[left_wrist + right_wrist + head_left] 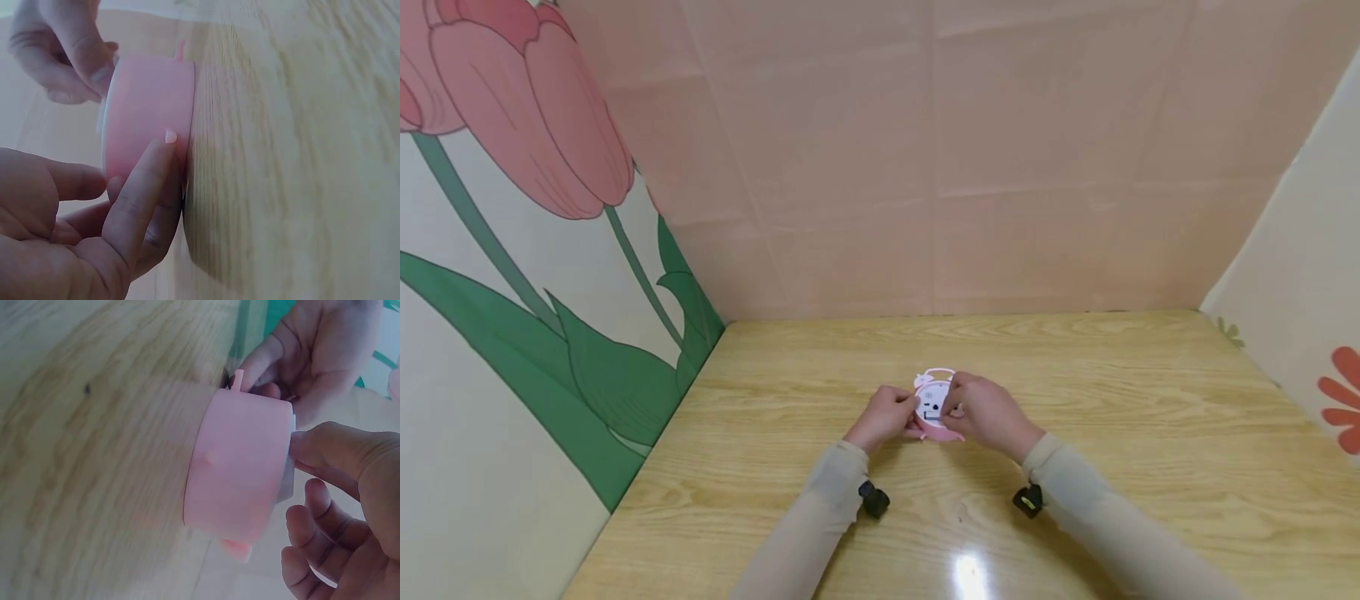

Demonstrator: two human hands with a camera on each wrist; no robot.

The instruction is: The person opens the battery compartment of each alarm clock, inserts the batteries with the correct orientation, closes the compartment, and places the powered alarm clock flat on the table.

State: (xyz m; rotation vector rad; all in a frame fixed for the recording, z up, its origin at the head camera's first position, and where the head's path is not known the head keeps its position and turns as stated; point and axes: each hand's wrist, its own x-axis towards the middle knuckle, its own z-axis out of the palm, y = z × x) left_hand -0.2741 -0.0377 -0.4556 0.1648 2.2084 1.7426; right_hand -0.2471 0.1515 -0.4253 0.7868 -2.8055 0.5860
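Clock: it lies back up on the table [760,400], roughly midway between the left and right edges and well in from the far edge; its handle [938,370] points to the far edge, its feet [953,435] to the near one. That is the clock [931,398] I work on.
Left hand: I have my left hand [889,414] gripping the clock's left side, thumb by the back's rim, fingers along the pink wall.
Right hand: thumb and forefinger of my right hand [988,412] look to be pinching a pale piece [286,487] at the back; whether it is a cover, I cannot tell.
Slot: the slot [931,416] lies just beside those fingertips.
Good handling: I would brace with the left, press lightly and work the piece straight, without prying.
Risk: a hard push could skid the clock.
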